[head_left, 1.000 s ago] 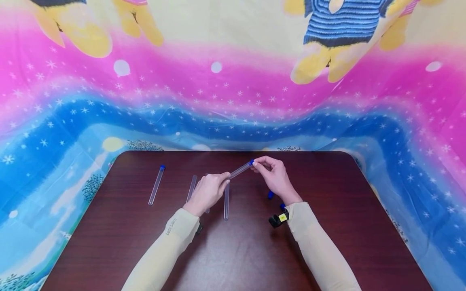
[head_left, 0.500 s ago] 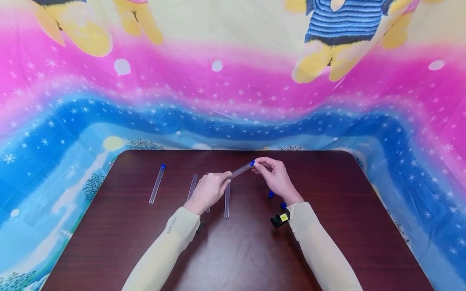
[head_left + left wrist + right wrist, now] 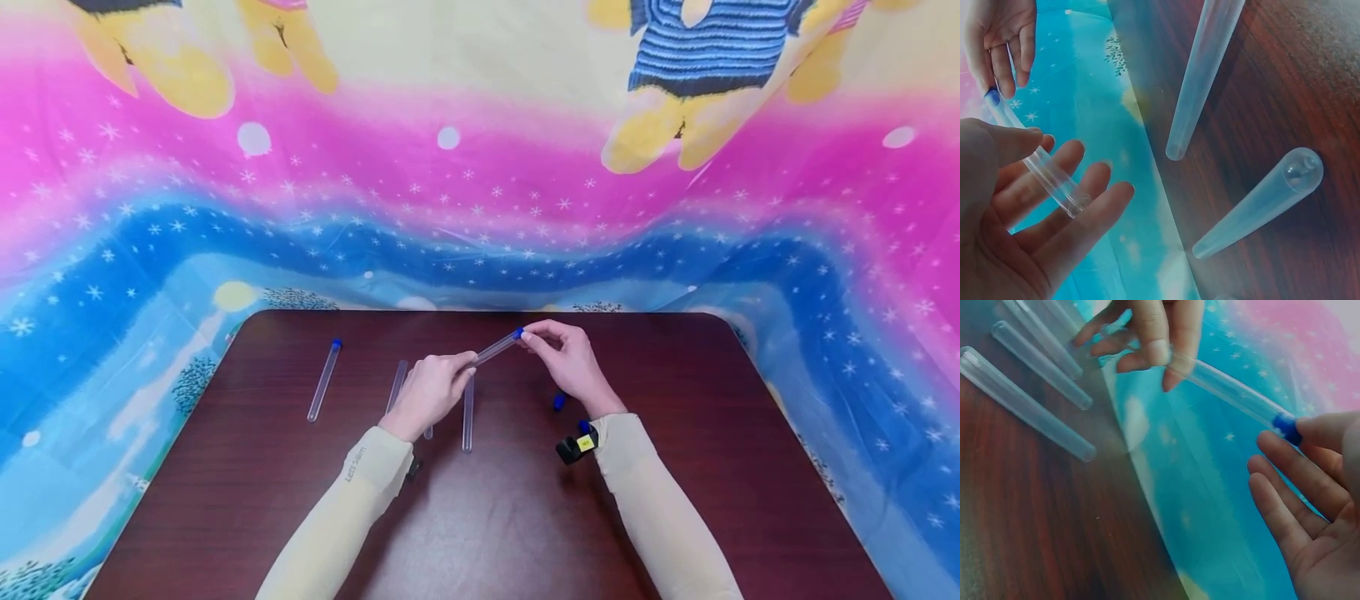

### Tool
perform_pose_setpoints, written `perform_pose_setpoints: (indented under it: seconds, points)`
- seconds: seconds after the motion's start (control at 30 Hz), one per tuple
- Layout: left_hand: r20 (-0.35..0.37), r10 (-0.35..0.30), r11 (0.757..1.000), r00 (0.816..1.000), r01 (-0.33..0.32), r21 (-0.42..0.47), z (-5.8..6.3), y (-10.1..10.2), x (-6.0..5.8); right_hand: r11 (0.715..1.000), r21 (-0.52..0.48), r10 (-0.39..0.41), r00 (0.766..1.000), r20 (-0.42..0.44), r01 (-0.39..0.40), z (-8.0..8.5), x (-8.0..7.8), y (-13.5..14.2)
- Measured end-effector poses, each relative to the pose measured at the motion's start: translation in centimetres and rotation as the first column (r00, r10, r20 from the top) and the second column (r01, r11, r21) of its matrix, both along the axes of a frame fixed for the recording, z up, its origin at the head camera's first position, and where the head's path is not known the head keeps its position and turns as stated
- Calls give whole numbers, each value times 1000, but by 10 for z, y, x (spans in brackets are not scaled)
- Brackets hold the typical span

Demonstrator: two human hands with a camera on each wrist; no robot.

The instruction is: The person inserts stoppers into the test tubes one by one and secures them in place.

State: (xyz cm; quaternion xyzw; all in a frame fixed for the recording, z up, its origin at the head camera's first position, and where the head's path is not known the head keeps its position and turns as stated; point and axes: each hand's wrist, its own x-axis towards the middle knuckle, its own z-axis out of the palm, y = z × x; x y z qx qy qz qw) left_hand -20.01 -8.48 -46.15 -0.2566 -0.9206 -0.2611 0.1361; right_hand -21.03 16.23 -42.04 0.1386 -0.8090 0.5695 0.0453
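Note:
A clear test tube [image 3: 495,347] is held slantwise above the table between both hands. My left hand [image 3: 431,387] pinches its lower part between thumb and fingers; in the left wrist view the tube's rounded end [image 3: 1075,205] lies across the other fingers. At the upper end sits a blue cap [image 3: 1287,428], which my right hand [image 3: 570,362] pinches with thumb and index finger, the remaining fingers spread. Below and around the left hand lie uncapped tubes [image 3: 468,417], partly hidden by it. Two loose blue caps [image 3: 559,402] show beneath the right hand and wrist.
Off to the left, a tube with a blue cap [image 3: 324,383] lies by itself on the dark wooden table [image 3: 480,525]. Past the far edge hangs a patterned cloth [image 3: 480,192]. A black wrist camera [image 3: 576,448] is strapped below the right hand.
Hardly anything differs: both hands keep their hold on the capped tube, and its capped end shifts only very slightly. Tubes and caps on the table stay where they were.

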Motion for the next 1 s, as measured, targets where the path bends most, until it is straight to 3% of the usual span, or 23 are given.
perform_pose_setpoints:
  seconds: [0.1,0.33,0.43,0.67,1.0]
  points:
    - [5,0,1000,1000,0,8,-1,0,0,998,47,-40,999,-33,42,15,8,-4]
    - [6,1,1000,1000,-1,12,-1,0,0,996,39,-79,997,-22,80,19,11,-5]
    - [13,8,1000,1000,-8,6,-2,-2,-1,995,29,-91,996,10,90,12,7,-2]
    - [61,47,999,997,-47,-8,-5,-5,0,995,14,-104,995,7,104,-20,-12,11]
    - [62,96,995,993,-97,4,-4,-11,-1,993,2,-120,993,-4,120,-27,-13,23]
